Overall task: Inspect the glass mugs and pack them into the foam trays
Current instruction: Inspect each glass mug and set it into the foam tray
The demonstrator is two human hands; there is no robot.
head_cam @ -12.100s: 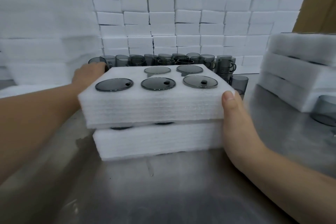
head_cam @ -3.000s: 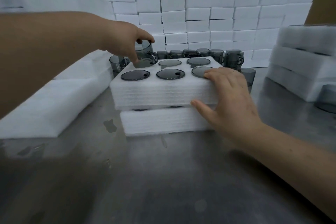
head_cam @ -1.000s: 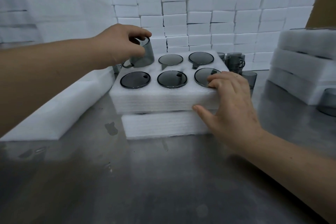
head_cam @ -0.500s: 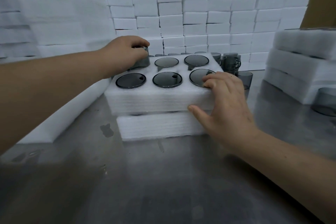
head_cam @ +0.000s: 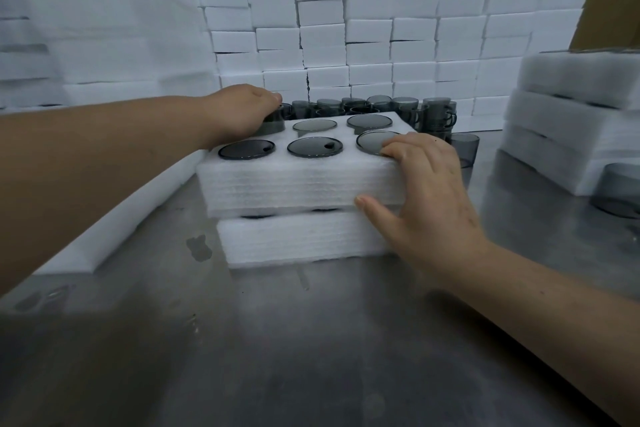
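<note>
Item: our left hand (head_cam: 239,111) closed over a smoky glass mug (head_cam: 273,123), half-sunk in the far-left pocket of the upper foam tray (head_cam: 301,180). Our right hand (head_cam: 429,198) lies spread on the tray's near-right corner, holding no mug. Five seated mugs (head_cam: 314,147) lie between the two hands.

The left hand (head_cam: 239,111) covers most of the mug (head_cam: 273,123) in the back-left pocket of the upper foam tray (head_cam: 298,180), so only a strip of grey glass shows beside the knuckles and the grip on it cannot be judged. Beneath that tray, the mugs in the lower foam tray (head_cam: 301,239) show only as 2 dark slivers in the seam, and behind it the loose mugs (head_cam: 391,107) overlap too closely to count. To the tray's right, a grey mug (head_cam: 620,194) is cut off by the picture's edge, and both forearms run out of view.
</note>
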